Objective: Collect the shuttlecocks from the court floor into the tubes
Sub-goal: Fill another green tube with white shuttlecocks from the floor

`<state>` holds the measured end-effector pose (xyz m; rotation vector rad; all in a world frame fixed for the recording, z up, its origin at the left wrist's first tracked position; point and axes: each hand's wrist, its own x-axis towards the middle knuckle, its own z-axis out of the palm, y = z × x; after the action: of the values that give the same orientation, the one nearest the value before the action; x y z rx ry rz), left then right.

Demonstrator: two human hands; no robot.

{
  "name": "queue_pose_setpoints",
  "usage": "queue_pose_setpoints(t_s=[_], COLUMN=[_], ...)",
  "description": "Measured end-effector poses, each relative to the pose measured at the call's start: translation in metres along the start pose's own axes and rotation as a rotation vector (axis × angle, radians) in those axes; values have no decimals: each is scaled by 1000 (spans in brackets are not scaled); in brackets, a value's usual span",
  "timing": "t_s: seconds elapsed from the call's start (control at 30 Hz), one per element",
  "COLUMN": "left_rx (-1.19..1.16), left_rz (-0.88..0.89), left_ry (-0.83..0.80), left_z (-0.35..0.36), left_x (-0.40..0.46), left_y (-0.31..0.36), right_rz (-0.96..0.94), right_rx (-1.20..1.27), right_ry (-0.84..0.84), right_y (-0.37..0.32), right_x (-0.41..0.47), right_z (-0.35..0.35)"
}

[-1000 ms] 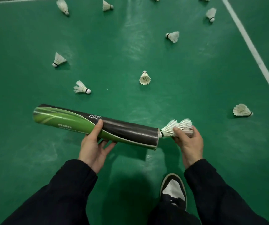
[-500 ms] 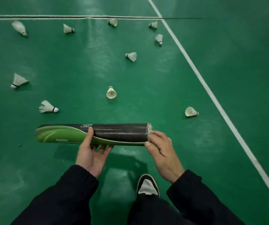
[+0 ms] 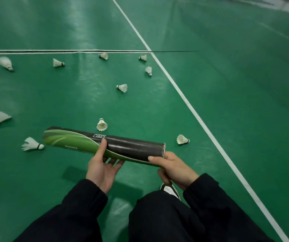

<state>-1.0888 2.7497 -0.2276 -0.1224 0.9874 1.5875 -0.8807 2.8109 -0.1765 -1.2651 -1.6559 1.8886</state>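
Shuttlecock held at the tube (image 3: 105,145) mouth a second ago now pushed fully inside, no feathers left showing at the opening, right hand (image 3: 174,169) shifted from the feathers to the tube's open end, thumb laid along its side, tube now tilted slightly, view swung rightward.

Glossy green court floor (image 3: 227,84), white boundary lines (image 3: 189,100).
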Motion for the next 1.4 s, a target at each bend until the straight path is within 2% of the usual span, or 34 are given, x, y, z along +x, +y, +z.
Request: queue_pose_setpoints(t_s=[0.1,0.17,0.27,0.37,0.43,0.57,0.63,0.67,0.73,0.77,0.83,0.93,1.0,1.17,1.27,1.33,1.4], left_rx=[68,90,122,158,175,161,145,140,127,118,88,20,-30,-77,-137,-179,-182], left_rz=[-28,-42,-66,-50,-41,26,63,80,120,135,166,203,215,287,367,410,413], left_ry=[29,67,149,201,216,300,351,379,435,458,484,483,465,473,514,524,500], left_z=[16,26,37,49,58,74,78,79,81,83,91,105,116,116,98,79,57], left_x=[32,58,103,146,167,193,199,201,203,203,202,193,181,148,131,122,119], left_y=[-26,-41,-60,-74,-80,-70,-53,-42,-18,-7,11,31,45,80,104,120,133], right_rz=[133,106,125,216,291,433,393,342,252,202,82,-74,-135,-166,-349,-483,-483], right_rx=[149,276,362,135,-30,-451,-514,-419,12,216,391,307,164,-90,58,76,17], right_ry=[-76,-7,347,656,727,595,576,584,548,468,245,-38,-93,121,117,-94,-329], right_y=[19,36,73,129,163,213,209,197,153,124,64,0,-23,-60,-74,-81,-91], right_x=[14,30,75,142,184,243,261,267,277,280,287,292,296,302,287,278,275], right_z=[-36,-66,-124,-188,-223,-268,-275,-273,-257,-247,-220,-169,-141,-87,-58,-38,-14])
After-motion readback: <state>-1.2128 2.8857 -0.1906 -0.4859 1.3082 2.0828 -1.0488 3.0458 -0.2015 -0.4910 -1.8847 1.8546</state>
